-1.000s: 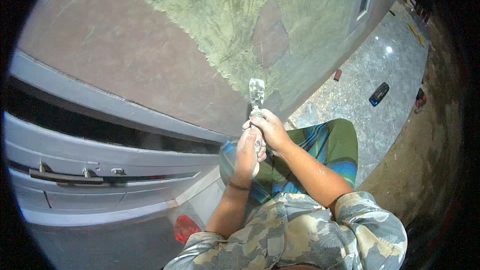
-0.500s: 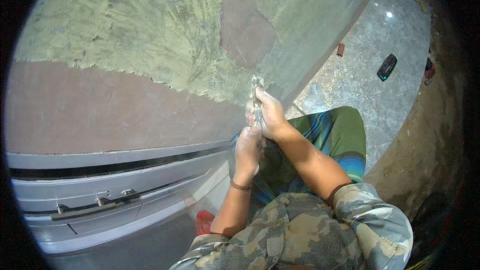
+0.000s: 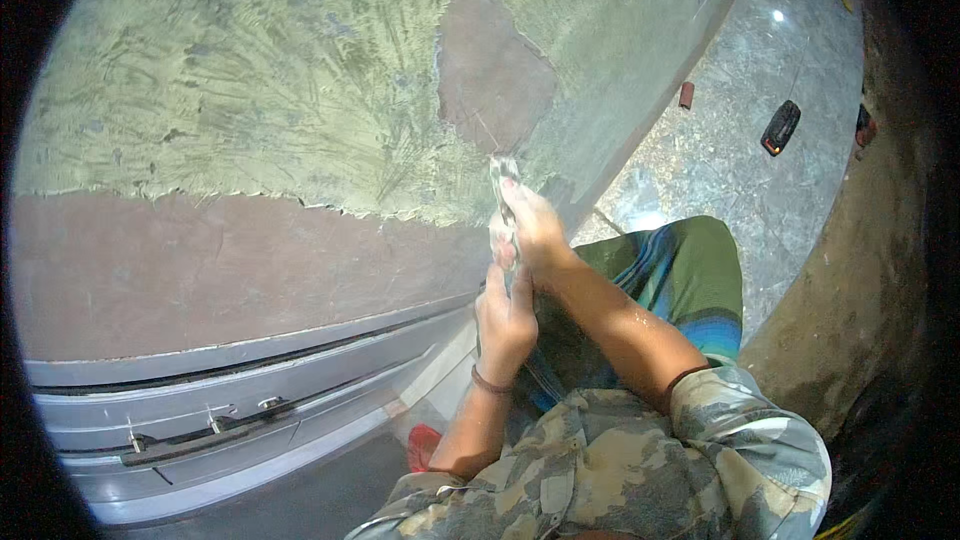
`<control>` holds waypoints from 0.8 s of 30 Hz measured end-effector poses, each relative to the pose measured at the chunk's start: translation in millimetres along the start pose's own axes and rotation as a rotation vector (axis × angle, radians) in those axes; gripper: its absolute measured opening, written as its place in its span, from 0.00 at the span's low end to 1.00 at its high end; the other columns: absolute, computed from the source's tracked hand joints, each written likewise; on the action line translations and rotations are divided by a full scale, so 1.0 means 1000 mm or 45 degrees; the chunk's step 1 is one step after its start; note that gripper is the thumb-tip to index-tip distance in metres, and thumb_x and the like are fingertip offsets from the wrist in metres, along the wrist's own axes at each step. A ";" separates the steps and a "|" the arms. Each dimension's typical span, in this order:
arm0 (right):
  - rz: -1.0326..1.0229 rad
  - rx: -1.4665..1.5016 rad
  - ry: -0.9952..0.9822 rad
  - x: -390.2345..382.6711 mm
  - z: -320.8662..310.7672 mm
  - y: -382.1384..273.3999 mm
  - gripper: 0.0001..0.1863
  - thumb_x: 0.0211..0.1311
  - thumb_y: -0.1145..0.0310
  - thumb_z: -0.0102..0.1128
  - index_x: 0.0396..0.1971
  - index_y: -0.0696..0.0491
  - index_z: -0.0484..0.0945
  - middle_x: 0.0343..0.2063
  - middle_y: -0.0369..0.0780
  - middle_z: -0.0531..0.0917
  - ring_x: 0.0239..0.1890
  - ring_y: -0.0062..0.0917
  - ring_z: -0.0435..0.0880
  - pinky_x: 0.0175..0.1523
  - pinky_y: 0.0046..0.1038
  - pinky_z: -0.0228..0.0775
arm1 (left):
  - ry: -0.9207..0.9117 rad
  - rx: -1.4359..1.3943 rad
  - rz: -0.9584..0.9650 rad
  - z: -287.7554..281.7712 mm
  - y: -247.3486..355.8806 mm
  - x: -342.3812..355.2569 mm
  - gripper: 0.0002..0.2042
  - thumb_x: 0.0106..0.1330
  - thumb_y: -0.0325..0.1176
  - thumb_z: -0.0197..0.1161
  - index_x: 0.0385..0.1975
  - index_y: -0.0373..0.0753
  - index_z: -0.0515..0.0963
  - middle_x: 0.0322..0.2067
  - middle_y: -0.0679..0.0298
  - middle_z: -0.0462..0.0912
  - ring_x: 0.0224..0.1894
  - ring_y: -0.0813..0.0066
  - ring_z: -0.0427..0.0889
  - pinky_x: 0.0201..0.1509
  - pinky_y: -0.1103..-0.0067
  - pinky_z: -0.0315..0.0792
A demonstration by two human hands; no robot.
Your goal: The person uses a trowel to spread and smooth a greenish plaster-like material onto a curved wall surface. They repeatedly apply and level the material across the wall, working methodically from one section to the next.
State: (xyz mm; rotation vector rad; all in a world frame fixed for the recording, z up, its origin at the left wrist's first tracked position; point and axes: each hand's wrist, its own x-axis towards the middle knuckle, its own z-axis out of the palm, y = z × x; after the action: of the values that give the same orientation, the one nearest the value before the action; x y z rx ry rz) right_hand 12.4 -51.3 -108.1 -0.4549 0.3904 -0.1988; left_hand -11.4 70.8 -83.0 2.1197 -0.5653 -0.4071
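Note:
Both my hands are together in front of the wall, at a narrow, plaster-smeared trowel (image 3: 503, 172). My right hand (image 3: 537, 230) is closed around it, thumb laid along the blade. Just below, my left hand (image 3: 505, 325) closes at its lower end, where the fingers hide the handle. The trowel's tip points up, by the lower corner of a bare brownish patch (image 3: 495, 60). Around that patch, rough pale-green plaster (image 3: 300, 70) coats the wall, ending in a ragged edge above a bare brownish band (image 3: 230, 270).
A grey panelled door or frame with metal bolts (image 3: 215, 420) runs along the lower left. My knee in green trousers (image 3: 700, 260) is at the right. On the grey floor (image 3: 745, 170) lie a black device (image 3: 781, 128) and a small reddish piece (image 3: 686, 95).
The view has shifted slightly, so the wall's lower edge sits lower on the left. My right hand and the trowel have tilted left; my left hand has slipped a little lower.

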 end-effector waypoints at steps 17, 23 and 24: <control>-0.144 -0.099 0.094 0.009 0.008 0.000 0.15 0.77 0.53 0.49 0.34 0.48 0.68 0.15 0.34 0.69 0.11 0.18 0.65 0.15 0.24 0.55 | 0.058 -0.063 0.183 0.007 -0.017 0.023 0.20 0.75 0.39 0.46 0.55 0.28 0.72 0.46 0.35 0.79 0.48 0.38 0.80 0.47 0.58 0.74; -0.164 -0.116 0.050 -0.007 0.004 0.010 0.17 0.77 0.49 0.47 0.36 0.47 0.66 0.12 0.33 0.66 0.08 0.19 0.61 0.10 0.25 0.53 | 0.185 -0.041 0.179 0.015 -0.036 -0.003 0.17 0.76 0.41 0.48 0.46 0.30 0.73 0.37 0.34 0.79 0.42 0.31 0.79 0.41 0.58 0.74; -0.050 -0.140 0.152 -0.009 0.005 0.011 0.16 0.77 0.50 0.47 0.35 0.47 0.66 0.13 0.33 0.66 0.09 0.19 0.62 0.12 0.25 0.54 | 0.175 -0.048 0.108 0.015 -0.035 -0.005 0.17 0.76 0.41 0.49 0.45 0.30 0.73 0.36 0.35 0.79 0.41 0.30 0.78 0.41 0.58 0.74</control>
State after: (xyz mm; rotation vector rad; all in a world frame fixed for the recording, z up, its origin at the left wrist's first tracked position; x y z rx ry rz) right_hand 7.3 -36.6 -105.8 -0.5607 0.5116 -0.2442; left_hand -14.1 81.2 -119.8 2.0611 -0.5616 -0.2211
